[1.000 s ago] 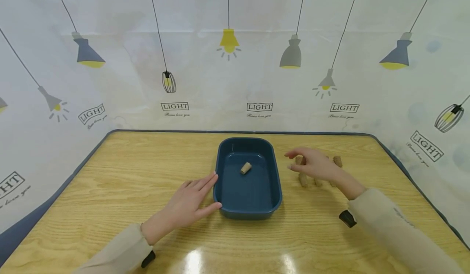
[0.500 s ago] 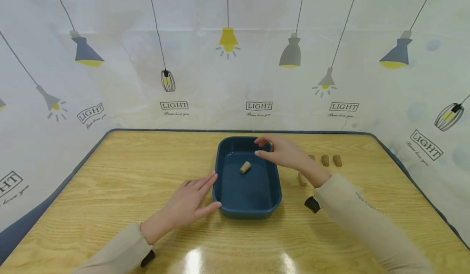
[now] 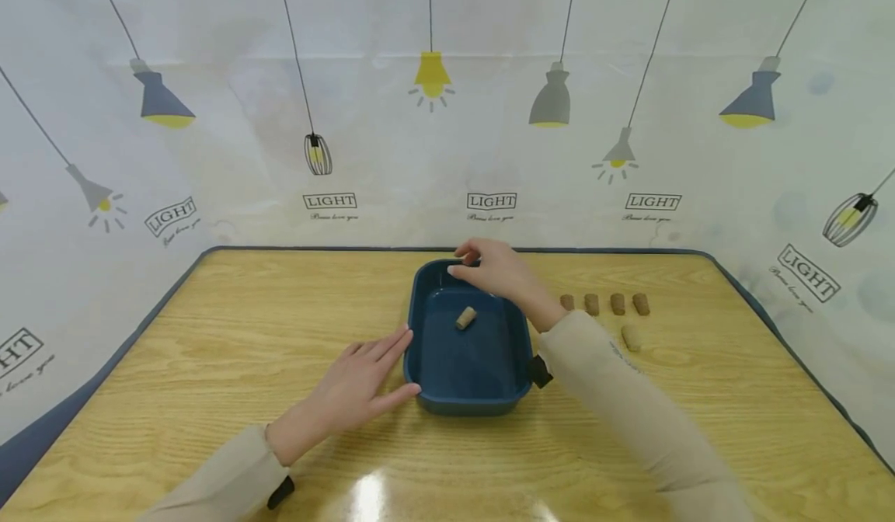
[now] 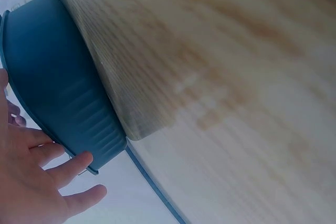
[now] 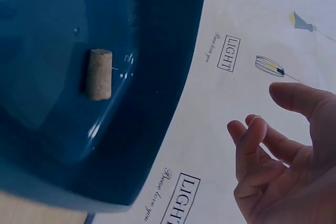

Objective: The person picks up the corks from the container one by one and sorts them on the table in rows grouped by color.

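A deep blue rectangular dish [image 3: 470,407] with rounded corners sits on the table. One tan cork [image 3: 465,318] lies on its side on the dish floor; the right wrist view shows this cork [image 5: 99,74] up close. My left hand [image 3: 358,388] touches the dish's left rim with extended fingers, and in the left wrist view those fingers [image 4: 67,170] lie along the rim. Over the dish's far right part is my right hand [image 3: 498,275], thumb and fingers loosely bent and apart. Nothing shows between the right fingers [image 5: 252,140].
Right of the dish stand several brown corks in a row, including one cork [image 3: 618,304], with a paler cork [image 3: 631,339] nearer me. The right sleeve [image 3: 615,382] covers part of the table. A wall sheet printed with lamps [image 3: 433,157] rises behind the wooden table [image 3: 294,304].
My right hand has moved left from above the corks to over the far end of the dish. The left hand stays at the rim, and the cork inside has not moved.
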### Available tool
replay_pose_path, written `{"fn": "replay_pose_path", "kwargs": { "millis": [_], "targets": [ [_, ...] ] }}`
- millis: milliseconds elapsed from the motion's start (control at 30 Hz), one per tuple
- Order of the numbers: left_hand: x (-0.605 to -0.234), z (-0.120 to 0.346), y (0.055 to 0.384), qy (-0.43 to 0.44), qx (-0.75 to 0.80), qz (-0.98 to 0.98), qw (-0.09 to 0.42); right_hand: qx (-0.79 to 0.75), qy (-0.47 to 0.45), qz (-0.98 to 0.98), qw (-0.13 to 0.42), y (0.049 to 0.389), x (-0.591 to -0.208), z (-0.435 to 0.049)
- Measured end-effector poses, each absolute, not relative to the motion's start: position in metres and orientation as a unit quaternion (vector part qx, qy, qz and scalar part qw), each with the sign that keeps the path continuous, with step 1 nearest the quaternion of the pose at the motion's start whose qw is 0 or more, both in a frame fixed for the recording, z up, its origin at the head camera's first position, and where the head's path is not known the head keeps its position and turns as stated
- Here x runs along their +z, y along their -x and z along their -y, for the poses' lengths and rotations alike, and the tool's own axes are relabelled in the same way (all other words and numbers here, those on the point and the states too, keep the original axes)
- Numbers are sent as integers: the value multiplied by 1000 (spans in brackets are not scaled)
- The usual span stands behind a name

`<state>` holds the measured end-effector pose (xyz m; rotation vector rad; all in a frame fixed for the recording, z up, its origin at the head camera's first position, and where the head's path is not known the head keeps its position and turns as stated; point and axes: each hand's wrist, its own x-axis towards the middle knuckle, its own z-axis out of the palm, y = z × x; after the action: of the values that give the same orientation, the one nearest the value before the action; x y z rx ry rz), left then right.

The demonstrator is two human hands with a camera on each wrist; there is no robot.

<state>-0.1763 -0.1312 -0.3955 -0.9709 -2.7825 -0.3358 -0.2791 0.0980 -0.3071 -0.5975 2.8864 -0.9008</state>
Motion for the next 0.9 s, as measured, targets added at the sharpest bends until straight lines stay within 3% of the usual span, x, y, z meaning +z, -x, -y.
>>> {"fn": "replay_pose_path", "kwargs": {
  "millis": [300, 900],
  "targets": [
    [-396, 131, 176, 327, -115, 934, 92, -308, 146, -940, 31, 291, -319, -80],
    [-397, 131, 177, 331, -109, 933, 94, -374, 43, -919, 116, 301, -353, -75]
  ]
}}
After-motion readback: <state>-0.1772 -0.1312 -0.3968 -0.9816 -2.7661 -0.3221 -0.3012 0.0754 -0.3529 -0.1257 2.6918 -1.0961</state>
